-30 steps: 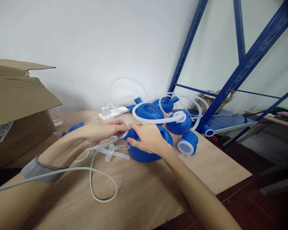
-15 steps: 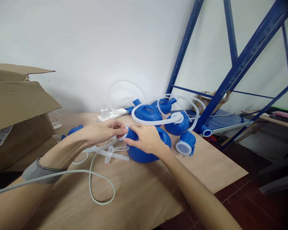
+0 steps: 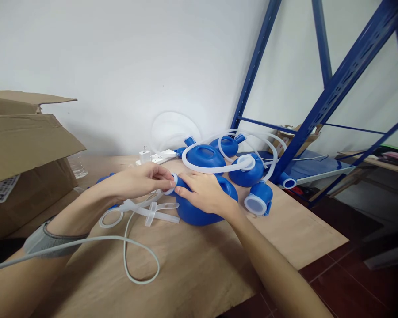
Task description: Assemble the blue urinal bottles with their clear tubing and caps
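A blue plastic urinal bottle point(image 3: 199, 214) lies on the table before me, its neck toward the left. My right hand point(image 3: 202, 191) is wrapped over the neck and upper side of that bottle, thumb along the neck. With fingertips pinched together, my left hand point(image 3: 144, 180) holds the translucent white rim cap point(image 3: 168, 191) at the bottle's mouth. Below my left hand lie a translucent strap point(image 3: 151, 214) and a translucent ring point(image 3: 111, 218). A blue part point(image 3: 106, 178) is half hidden behind my left wrist.
Several more blue bottles point(image 3: 205, 159) with white hoses point(image 3: 215, 169) stand behind and to the right. A power strip point(image 3: 162, 155) is near the wall. A grey cable point(image 3: 142, 281) loops across the wooden table point(image 3: 185, 274). Cardboard box point(image 3: 29, 145) left; blue rack point(image 3: 305, 128) right.
My left hand has shifted slightly, its fingers still at the white rim cap. My right hand keeps its hold on the bottle. The view has moved a little.
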Demonstrator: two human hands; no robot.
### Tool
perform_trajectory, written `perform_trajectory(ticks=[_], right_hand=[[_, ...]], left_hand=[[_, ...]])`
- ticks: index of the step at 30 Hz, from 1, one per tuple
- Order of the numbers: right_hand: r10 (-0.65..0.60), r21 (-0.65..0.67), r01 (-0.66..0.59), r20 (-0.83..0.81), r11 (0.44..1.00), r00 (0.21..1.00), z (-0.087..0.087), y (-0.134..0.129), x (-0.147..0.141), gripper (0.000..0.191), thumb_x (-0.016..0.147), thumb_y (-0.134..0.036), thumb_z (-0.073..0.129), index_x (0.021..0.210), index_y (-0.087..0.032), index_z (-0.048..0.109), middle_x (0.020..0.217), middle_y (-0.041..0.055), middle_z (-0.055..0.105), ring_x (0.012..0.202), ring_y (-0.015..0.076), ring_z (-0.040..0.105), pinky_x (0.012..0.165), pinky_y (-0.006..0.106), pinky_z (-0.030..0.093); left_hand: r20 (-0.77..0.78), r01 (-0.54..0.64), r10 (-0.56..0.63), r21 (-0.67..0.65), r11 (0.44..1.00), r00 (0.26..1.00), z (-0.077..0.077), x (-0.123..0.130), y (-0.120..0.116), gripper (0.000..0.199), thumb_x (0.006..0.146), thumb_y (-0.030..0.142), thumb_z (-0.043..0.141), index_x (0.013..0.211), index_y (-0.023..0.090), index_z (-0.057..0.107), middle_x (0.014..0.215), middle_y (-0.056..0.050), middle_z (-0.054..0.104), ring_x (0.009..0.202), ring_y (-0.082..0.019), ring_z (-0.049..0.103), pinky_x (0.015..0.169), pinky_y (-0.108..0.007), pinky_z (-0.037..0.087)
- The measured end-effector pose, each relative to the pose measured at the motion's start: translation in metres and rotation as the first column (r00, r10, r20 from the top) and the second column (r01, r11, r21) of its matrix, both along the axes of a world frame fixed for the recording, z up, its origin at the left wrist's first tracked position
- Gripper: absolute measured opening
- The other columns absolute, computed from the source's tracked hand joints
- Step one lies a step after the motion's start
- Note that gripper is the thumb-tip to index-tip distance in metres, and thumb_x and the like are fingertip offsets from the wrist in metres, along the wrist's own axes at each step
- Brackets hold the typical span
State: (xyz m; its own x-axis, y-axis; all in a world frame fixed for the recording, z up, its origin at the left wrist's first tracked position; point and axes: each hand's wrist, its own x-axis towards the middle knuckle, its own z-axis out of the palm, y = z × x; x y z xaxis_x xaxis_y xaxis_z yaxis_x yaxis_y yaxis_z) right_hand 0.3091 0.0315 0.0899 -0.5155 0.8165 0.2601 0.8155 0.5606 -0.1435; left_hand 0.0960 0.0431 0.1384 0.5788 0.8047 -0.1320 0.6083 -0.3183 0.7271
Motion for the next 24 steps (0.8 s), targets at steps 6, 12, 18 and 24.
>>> perform_trajectory(ticks=[6,12,18,24], right_hand=[[0.025,-0.056,-0.026,-0.024,0.998,0.999,0.0029,0.0031,0.003,0.041,0.107,-0.052,0.041,0.126,-0.023,0.063,0.121,0.0088,0.073,0.112,0.0289,0.066,0.088,0.037,0.043],[0.021,-0.038,-0.021,0.004,0.999,1.0,0.0005,0.0058,0.006,0.042,0.107,-0.052,0.041,0.127,-0.024,0.063,0.114,0.0084,0.073,0.104,0.0272,0.066,0.085,0.036,0.043],[0.026,-0.005,-0.026,0.006,1.0,1.0,-0.0026,0.0085,0.0069,0.047,0.106,-0.06,0.039,0.127,-0.024,0.063,0.114,0.0086,0.073,0.103,0.0273,0.067,0.083,0.036,0.042],[0.03,0.006,-0.031,0.021,1.0,0.999,-0.0019,0.0075,0.0063,0.047,0.106,-0.059,0.041,0.125,-0.023,0.064,0.113,0.0095,0.074,0.103,0.0281,0.067,0.082,0.036,0.042]], left_hand=[[0.015,-0.129,0.128,0.068,0.989,0.992,-0.006,0.0081,-0.0041,0.047,0.089,0.064,0.051,0.079,0.02,0.066,0.082,-0.004,0.066,0.076,-0.019,0.056,0.067,-0.029,0.046],[0.053,-0.145,0.143,0.036,0.989,0.988,-0.0068,0.0098,-0.0054,0.046,0.087,0.064,0.053,0.082,0.021,0.068,0.082,-0.004,0.067,0.079,-0.02,0.06,0.067,-0.03,0.046],[0.047,-0.17,0.172,-0.042,0.984,0.984,-0.0004,0.0104,-0.0079,0.041,0.079,0.061,0.067,0.07,0.022,0.058,0.073,-0.001,0.06,0.068,-0.017,0.05,0.058,-0.028,0.039],[0.053,-0.141,0.142,-0.009,0.99,0.989,-0.0088,0.0057,-0.0012,0.039,0.083,0.06,0.062,0.074,0.021,0.06,0.076,0.0,0.058,0.066,-0.014,0.042,0.058,-0.026,0.034]])
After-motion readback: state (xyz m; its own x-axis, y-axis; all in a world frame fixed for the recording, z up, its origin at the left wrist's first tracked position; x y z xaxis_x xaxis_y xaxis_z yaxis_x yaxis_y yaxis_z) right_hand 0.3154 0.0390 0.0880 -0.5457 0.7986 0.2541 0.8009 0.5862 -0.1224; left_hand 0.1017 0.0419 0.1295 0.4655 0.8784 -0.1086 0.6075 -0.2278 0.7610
